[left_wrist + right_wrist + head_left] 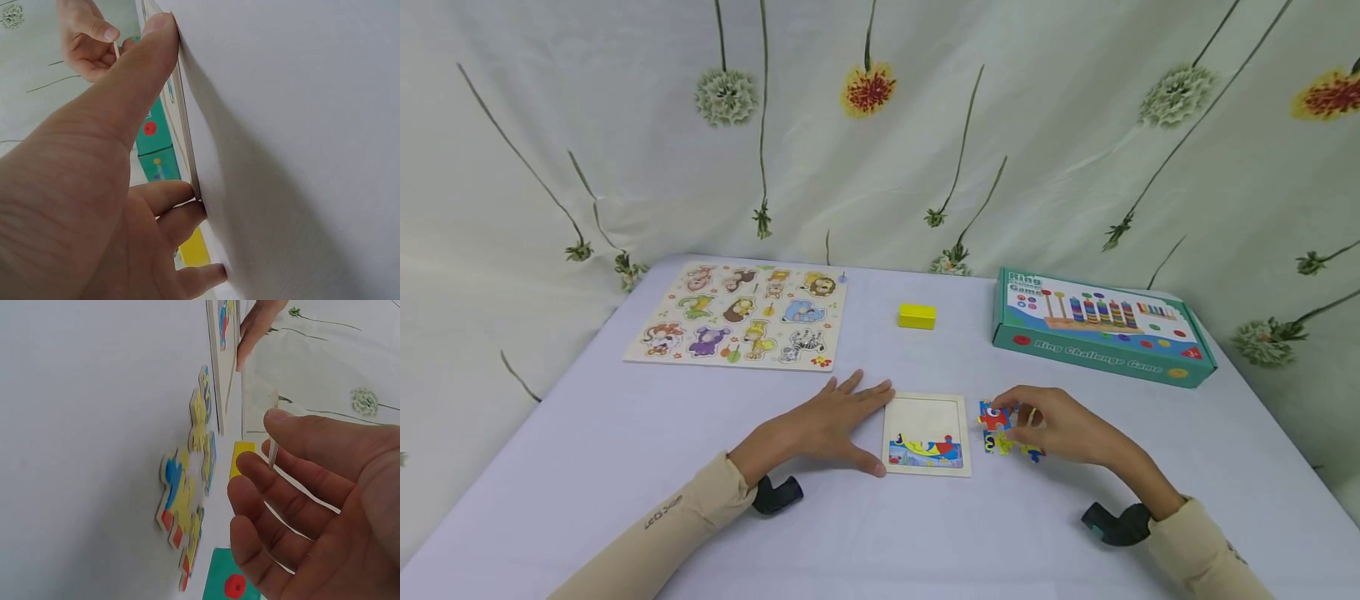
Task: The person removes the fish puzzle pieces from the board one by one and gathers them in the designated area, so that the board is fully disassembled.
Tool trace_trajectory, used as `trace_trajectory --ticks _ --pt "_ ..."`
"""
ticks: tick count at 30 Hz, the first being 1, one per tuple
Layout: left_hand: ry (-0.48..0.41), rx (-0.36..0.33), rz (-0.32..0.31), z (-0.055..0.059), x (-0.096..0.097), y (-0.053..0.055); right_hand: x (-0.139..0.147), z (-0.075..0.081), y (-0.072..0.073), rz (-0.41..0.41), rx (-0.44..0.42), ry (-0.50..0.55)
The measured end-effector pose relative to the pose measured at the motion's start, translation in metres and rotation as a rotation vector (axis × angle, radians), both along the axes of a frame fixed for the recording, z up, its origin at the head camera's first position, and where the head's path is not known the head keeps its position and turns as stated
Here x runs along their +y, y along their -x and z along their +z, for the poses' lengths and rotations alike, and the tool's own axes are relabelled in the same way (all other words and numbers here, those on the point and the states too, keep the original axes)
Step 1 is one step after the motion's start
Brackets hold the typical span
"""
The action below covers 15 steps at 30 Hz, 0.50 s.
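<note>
A square wooden puzzle board (925, 414) lies in front of me, its lower strip filled with blue, yellow and red pieces. My left hand (827, 422) spreads its fingers along the board's left side, thumb at the lower corner and fingertips near the upper one. To the right, my right hand (1063, 425) pinches a red and blue puzzle piece (995, 418) with an eye printed on it. Seen edge-on in the right wrist view, that piece (273, 450) stands between thumb and fingers, above the table. Several loose puzzle pieces (181, 497) lie under the right hand, partly hidden by it in the head view.
An animal peg puzzle (752, 321) lies at the back left. Behind the board sits a yellow block (917, 317). A green Ring Challenge Game box (1105, 329) stands at the back right, near the patterned curtain (880, 167).
</note>
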<state>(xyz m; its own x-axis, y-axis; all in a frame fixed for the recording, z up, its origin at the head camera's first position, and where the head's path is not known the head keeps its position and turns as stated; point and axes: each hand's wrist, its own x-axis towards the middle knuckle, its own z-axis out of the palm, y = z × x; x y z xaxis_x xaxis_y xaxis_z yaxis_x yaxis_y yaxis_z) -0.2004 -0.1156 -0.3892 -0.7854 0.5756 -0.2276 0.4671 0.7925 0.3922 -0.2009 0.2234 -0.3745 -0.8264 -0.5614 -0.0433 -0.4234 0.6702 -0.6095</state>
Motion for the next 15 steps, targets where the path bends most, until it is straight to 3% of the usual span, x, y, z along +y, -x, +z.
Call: trace_trajectory --ticks 5,15 --pt "0.009 0.007 -0.003 -0.003 0.0 0.002 0.015 0.004 -0.005 -0.026 0.031 -0.023" --pt "0.009 0.007 -0.006 -0.004 -0.001 0.002 0.045 0.004 -0.014 -0.067 -0.004 -0.059"
